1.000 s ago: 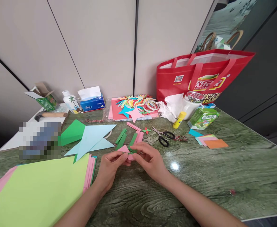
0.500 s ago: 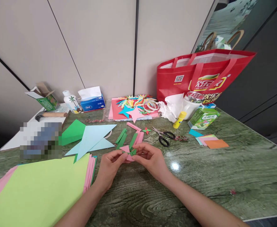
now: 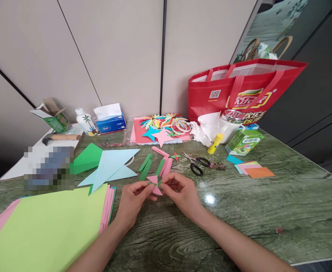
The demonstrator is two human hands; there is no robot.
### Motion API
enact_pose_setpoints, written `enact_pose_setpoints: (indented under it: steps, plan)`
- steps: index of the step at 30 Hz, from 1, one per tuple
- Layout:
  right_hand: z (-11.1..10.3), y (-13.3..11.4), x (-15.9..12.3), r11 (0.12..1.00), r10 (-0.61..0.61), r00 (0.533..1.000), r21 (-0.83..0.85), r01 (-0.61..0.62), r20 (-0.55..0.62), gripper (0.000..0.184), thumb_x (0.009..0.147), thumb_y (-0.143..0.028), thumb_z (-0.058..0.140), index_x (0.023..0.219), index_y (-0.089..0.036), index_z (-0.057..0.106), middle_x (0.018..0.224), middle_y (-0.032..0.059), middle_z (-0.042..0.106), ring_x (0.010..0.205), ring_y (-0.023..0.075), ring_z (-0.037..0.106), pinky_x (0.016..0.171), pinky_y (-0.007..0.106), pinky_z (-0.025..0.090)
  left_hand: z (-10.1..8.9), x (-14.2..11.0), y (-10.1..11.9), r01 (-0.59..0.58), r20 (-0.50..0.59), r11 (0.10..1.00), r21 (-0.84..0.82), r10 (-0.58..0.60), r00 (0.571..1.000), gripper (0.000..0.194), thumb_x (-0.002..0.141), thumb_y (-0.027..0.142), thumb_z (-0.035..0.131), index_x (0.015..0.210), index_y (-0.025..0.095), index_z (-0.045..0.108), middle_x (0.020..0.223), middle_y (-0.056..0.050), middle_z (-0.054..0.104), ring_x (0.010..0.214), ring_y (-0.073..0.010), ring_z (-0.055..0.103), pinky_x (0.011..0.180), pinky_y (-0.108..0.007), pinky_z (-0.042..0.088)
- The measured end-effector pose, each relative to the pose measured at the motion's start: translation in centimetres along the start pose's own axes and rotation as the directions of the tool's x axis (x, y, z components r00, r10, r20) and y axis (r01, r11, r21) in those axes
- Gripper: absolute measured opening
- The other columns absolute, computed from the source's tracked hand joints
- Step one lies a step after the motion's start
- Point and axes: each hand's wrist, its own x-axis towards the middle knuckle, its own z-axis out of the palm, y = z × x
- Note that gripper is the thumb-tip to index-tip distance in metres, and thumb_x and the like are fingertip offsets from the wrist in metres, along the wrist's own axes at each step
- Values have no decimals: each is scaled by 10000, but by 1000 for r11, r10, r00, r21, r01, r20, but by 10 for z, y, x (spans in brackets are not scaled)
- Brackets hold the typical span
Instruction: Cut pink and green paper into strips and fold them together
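Between my two hands is a small pink and green folded paper star (image 3: 153, 179), its pink points facing away from me and toward me. My left hand (image 3: 134, 199) pinches its left side between thumb and fingers. My right hand (image 3: 182, 190) is closed on the green point at its right. Just beyond lie green paper strips (image 3: 145, 166) and pink paper strips (image 3: 167, 166). A smaller finished-looking red and green paper star (image 3: 176, 156) rests near black-handled scissors (image 3: 196, 164).
Large paper sheets (image 3: 49, 226) cover the front left, with light blue folded paper (image 3: 111, 166) behind. A hammer (image 3: 62, 138), a tissue box (image 3: 110, 121), a glue stick (image 3: 215, 143), a white mug (image 3: 229, 126), a green carton (image 3: 244, 142) and a red bag (image 3: 239, 92) stand farther back.
The paper star has turned slightly in my fingers, and its near pink point shows more. My right thumb and fingers have shifted onto the green point.
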Motion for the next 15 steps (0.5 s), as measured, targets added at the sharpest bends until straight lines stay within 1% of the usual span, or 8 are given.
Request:
enact_pose_setpoints:
  steps: [2,5,6,9,11,15]
  plan:
    - [1,0,0,1000,1,1000,-5,-1,-19,46,689,-185,598,718,-173,564,651,-9,550,554,103,524,525,211,451,0,0,-1,-1,-2,1000,-1,1,1000,97,650,245,672,629,151,658,587,31,626,504,-117,610,536,-196,467]
    - [1,2,1,996,48,998,80,-44,-47,222,669,-187,619,878,-187,543,644,-25,537,554,106,532,528,216,464,1,-1,-1,-6,0,1000,-2,6,1000,94,654,242,666,636,151,656,590,27,636,508,-122,612,539,-200,468]
    - [1,2,1,992,74,996,110,-69,-39,242,666,-195,622,893,-185,538,639,-26,538,555,108,539,535,222,472,1,-1,-1,-7,2,1000,-3,7,1000,93,658,242,662,642,151,655,590,26,639,506,-120,610,539,-200,468]
    - [1,2,4,977,142,990,160,-144,23,163,671,-233,614,810,-168,560,647,-9,564,561,117,560,564,250,496,2,-2,0,-8,-8,1000,-14,8,1000,92,664,245,657,648,155,651,592,27,645,503,-113,606,545,-198,471]
    - [0,2,5,970,161,986,176,-166,40,146,666,-248,614,778,-165,570,655,-3,576,563,120,569,578,263,505,2,-2,1,-6,-20,1000,-17,5,1000,94,659,246,660,644,154,648,592,27,645,502,-113,605,546,-198,471]
    - [1,1,2,975,157,987,161,-151,-25,177,647,-219,624,806,-163,571,615,-12,578,533,120,564,554,254,494,4,-2,2,14,-35,1000,12,-14,999,92,642,239,664,632,149,642,586,28,633,495,-118,605,531,-200,460]
